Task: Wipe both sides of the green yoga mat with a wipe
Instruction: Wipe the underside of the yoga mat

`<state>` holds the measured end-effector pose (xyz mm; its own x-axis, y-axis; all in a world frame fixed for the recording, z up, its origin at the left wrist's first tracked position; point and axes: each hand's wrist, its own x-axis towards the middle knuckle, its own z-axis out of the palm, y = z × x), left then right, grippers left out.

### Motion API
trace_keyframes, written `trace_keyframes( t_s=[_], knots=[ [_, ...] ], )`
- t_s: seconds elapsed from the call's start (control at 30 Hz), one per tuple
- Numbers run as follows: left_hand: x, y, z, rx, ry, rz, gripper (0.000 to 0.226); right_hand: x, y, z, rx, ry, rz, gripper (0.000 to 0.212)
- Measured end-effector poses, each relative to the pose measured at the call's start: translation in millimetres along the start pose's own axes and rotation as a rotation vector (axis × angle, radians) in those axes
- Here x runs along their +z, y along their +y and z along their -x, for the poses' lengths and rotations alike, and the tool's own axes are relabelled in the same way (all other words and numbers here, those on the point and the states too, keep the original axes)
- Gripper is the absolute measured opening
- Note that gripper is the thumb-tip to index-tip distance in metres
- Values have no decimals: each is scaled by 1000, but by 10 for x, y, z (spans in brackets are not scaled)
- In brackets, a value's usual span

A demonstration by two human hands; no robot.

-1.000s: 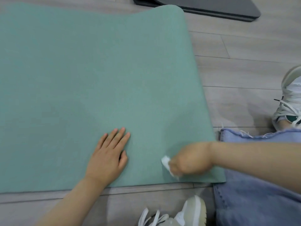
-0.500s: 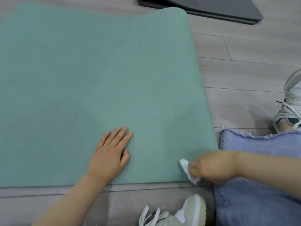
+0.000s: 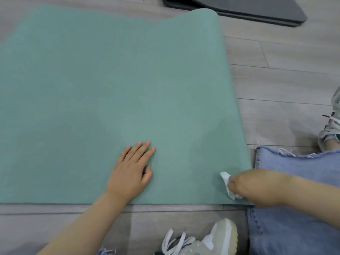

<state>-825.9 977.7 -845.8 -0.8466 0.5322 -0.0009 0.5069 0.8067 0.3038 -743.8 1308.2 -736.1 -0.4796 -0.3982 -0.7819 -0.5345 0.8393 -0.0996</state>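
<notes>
Right now the green yoga mat (image 3: 117, 92) lies spread on the pale wood floor (image 3: 283, 83), its far end curling up a little near a dark grey mat (image 3: 239, 6) that lies apart from it. The left hand (image 3: 129, 172) rests flat on the mat near its front edge, fingers straight and together, holding nothing, only pressing down. The right hand (image 3: 255, 188) is curled round a small white wipe (image 3: 227, 184), which shows crumpled at the fingertips and touches the mat at its near right corner, just beside a knee in blue jeans (image 3: 298, 173). Two pale sneakers (image 3: 207, 240) sit close to the mat's front and right edges. The step in hand looks like wiping the upper face, with the corner being covered. To do it well, I would keep the flat hand bearing down so the mat does not creep or ruck under the rubbing, and work the wipe in overlapping passes from this corner outward, so no strip is missed. The wipe is bunched small, so opening it out would cover more surface per stroke. Edges and corners lift easily; strokes running off the edge, not into it, should keep the corner flat. The underside appears not yet reachable, so a flip is presumably left to do.
</notes>
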Motion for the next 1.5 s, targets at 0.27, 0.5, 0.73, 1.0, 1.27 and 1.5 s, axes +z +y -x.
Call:
trace_keyframes(
  t_s=[0.27, 0.5, 0.73, 1.0, 1.27, 1.5],
  knots=[
    [-23, -1, 10, -13, -31, 11, 58, -422, 1235, -548, 709, 606, -250, 24],
    [6, -33, -1, -2, -8, 42, 57, 181, 133, 9, 407, 256, -389, 24],
    [-4, -100, 6, 13, -10, 126, 54, 208, -80, 53, 350, 380, -387, 24],
    [-489, -728, 333, -263, -94, -11, 59, -226, -495, -334, 328, 948, -772, 10],
    [-1037, -1431, 725, -566, -258, -73, 62, -879, -1374, -909, 299, 822, -864, 14],
    [-1454, -2216, 903, -810, -331, -134, 65, -1266, -2158, -1655, 129, 562, -867, 15]
  ],
)
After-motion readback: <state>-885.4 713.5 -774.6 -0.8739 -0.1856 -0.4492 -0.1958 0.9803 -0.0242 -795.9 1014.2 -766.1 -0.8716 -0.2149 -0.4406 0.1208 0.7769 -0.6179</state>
